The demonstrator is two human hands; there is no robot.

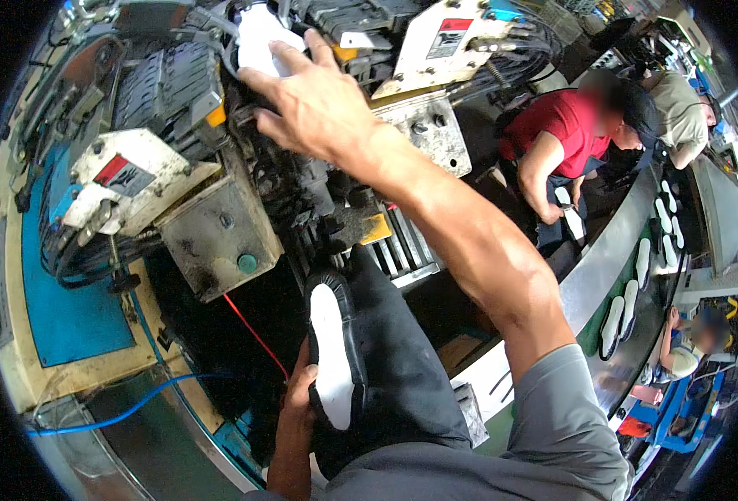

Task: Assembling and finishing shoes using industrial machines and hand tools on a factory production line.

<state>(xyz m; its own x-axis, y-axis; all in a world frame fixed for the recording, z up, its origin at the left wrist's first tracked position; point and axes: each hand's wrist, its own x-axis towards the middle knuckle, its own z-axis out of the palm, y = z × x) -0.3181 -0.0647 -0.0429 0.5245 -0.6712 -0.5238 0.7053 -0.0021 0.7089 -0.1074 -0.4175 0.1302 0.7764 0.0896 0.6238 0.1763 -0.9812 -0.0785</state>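
Nearest the body, the left hand [300, 394] holds a black shoe upper [356, 355], its thumb on the left edge and its fingers mostly hidden underneath. The upper lies just to the right of that hand and reaches ahead of it, white sole side [331, 351] facing up, its long axis running away from the body with the far end leaning slightly left. Dark trousers [411, 355] lie to the right of it. Well ahead of the left hand, the right hand [309, 104] is stretched out with its fingers spread over a second white-soled piece [260, 40] in the machine; whether it grips or only rests there I cannot tell. That piece lies ahead and to the left of the right palm, with the right hand much the nearer to it, while the black upper is beside the left. Between the hands, off to the left, is a stained metal box [206, 221] with a green button [246, 264]. Farther off, right of the right hand, a co-worker in red [544, 134] holds another white-soled piece, beside a metal-edged tabletop [600, 253] bearing more white-soled pieces [629, 306].
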